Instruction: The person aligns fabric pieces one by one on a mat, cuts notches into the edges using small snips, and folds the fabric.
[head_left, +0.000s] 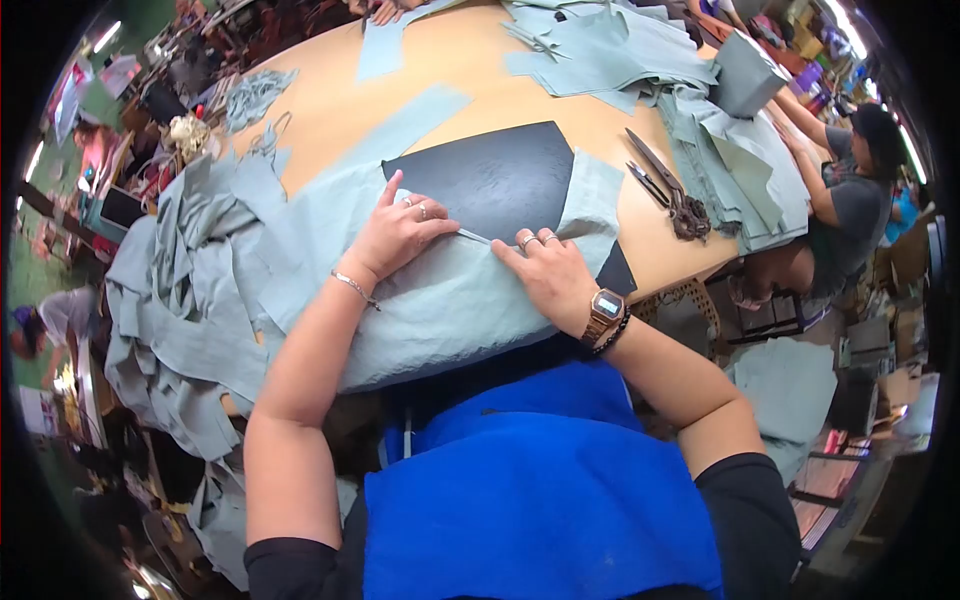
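Observation:
Pale grey-green fabric [440, 310] lies over the near part of the table and hangs over its front edge. Under and behind it a black panel [490, 180] shows. My left hand [402, 228] pinches the fabric's edge over the panel, with the index finger raised. My right hand [550, 272] presses fingers and thumb on the same edge, a short way to the right. A narrow folded strip of the edge spans the gap between both hands.
Large scissors [665, 175] and a smaller cutting tool [648, 185] lie right on the table [480, 60]. Crumpled fabric [190, 290] is heaped left, stacked fabric [740, 170] right. A co-worker [850, 190] is at the right edge; another person's hands [385, 10] are at the far side.

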